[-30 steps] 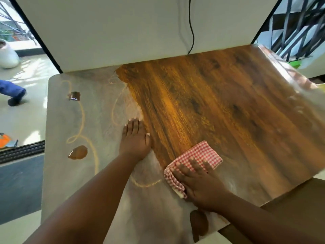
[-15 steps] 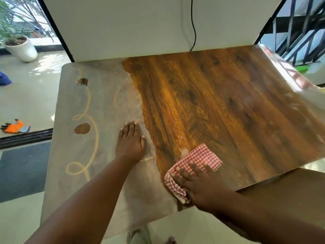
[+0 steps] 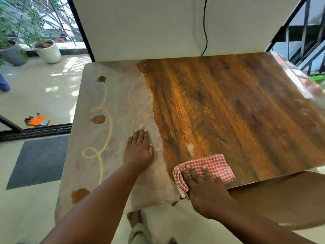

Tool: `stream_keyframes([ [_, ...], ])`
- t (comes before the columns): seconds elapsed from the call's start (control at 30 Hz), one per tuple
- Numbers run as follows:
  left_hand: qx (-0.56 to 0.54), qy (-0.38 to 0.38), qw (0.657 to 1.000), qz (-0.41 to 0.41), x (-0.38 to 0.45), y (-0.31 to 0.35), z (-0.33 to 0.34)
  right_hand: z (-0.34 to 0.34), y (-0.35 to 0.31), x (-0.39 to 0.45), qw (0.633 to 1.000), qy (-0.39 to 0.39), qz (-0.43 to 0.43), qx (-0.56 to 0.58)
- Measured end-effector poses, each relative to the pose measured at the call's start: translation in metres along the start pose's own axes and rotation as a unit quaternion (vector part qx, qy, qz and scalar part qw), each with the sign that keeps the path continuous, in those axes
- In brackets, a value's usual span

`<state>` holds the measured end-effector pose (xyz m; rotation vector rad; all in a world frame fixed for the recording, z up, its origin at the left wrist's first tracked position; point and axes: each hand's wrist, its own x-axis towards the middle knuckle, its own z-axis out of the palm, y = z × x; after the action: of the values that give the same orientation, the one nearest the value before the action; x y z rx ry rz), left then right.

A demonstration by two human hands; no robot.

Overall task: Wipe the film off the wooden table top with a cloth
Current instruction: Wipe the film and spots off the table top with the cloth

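The wooden table top [image 3: 228,106] shows glossy brown grain on its right part. A dull grey film [image 3: 116,120] covers the left part, with looping yellowish lines and a few brown spots. A folded red-and-white checked cloth [image 3: 212,166] lies at the table's near edge, on the border between film and clean wood. My right hand [image 3: 204,187] presses flat on the cloth's near left part, fingers straight. My left hand [image 3: 139,150] rests flat on the filmed area, just left of the clean wood.
A white wall panel [image 3: 140,27] with a black cable [image 3: 204,29] stands behind the table. Potted plants [image 3: 47,48] and an orange glove [image 3: 36,120] are on the floor to the left, with a dark mat [image 3: 38,159]. A railing [image 3: 306,37] is at the right. A lower brown surface [image 3: 281,196] adjoins the near right edge.
My right hand has drawn the cloth toward the near edge of the table. The camera view has shifted back and left. My left hand stays flat on the film.
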<state>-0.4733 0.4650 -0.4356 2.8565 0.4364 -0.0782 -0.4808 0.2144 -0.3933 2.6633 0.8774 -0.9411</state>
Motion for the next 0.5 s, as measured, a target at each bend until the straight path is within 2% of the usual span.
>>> stream_keyframes([
  [0.23,0.003,0.013,1.000,0.003,-0.009,0.000,0.001,-0.017,-0.008,0.013,0.990,-0.026,0.093,0.098],
  [0.4,-0.011,0.032,0.999,0.012,-0.007,-0.004,0.001,0.005,-0.048,0.002,0.996,0.066,-0.003,0.056],
  [0.5,-0.020,0.024,0.999,0.011,-0.007,-0.004,0.003,0.031,-0.054,-0.020,0.995,0.087,-0.029,0.043],
])
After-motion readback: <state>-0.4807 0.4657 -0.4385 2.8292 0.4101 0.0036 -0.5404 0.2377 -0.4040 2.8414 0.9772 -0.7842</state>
